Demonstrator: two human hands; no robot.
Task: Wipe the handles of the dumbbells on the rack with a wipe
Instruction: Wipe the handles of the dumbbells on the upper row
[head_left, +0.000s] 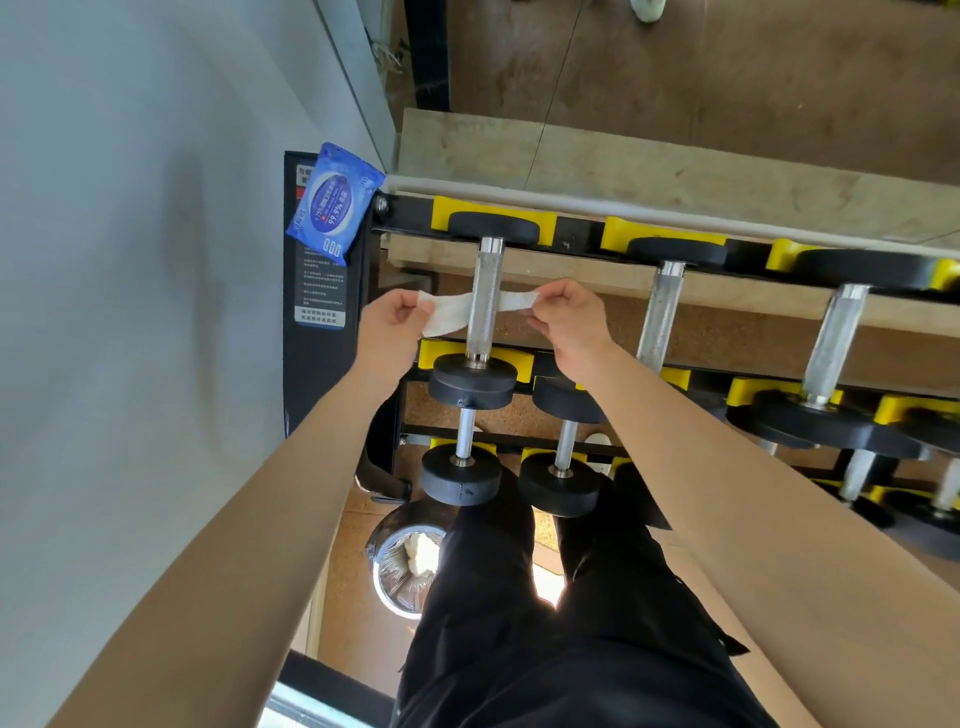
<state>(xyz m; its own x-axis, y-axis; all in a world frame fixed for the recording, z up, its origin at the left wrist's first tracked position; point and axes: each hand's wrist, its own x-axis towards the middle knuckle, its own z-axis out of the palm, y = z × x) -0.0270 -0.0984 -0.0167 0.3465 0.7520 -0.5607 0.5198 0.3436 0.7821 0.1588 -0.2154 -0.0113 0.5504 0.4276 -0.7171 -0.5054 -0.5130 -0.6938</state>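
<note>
left hand (392, 326), right hand (571, 323), forearms (260, 519) — bare | trousers (519, 649) — black, loose, creased

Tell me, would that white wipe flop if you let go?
Probably floppy: the wipe wraps behind the dumbbell handle and its loose edge droops. Likely very light too: the left hand and right hand hold it by just pinching its ends.

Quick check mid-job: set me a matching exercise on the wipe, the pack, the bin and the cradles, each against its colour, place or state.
Things:
1 wipe
2 pack
3 bin
4 cradles

Descriptions:
A yellow
B blue
C stretched under a handle
D on the floor, lined with plastic

Pairs: 1-C, 2-B, 3-D, 4-A
</note>
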